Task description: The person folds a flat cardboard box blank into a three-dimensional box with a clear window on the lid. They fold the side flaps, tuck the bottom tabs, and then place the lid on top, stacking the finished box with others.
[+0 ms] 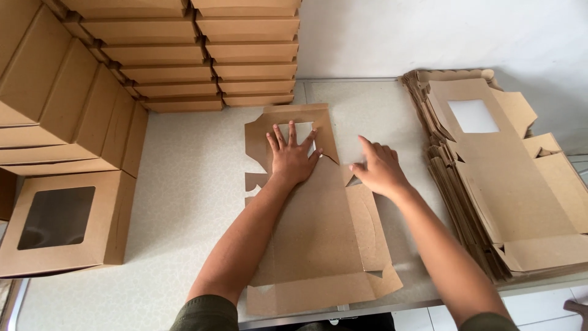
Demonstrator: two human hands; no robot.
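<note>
A flat brown cardboard box blank (318,239) lies on the pale table (184,202), its window end pointing away from me. My left hand (293,158) presses flat on the blank beside the window cutout, fingers spread. My right hand (378,168) rests at the blank's right edge, fingertips touching a side flap near its fold. Neither hand grips anything.
A thick stack of unfolded blanks (496,178) sits at the right. Finished brown boxes are stacked at the back (202,55) and along the left (61,104); one windowed box (61,220) stands at front left. The table's front edge is close to me.
</note>
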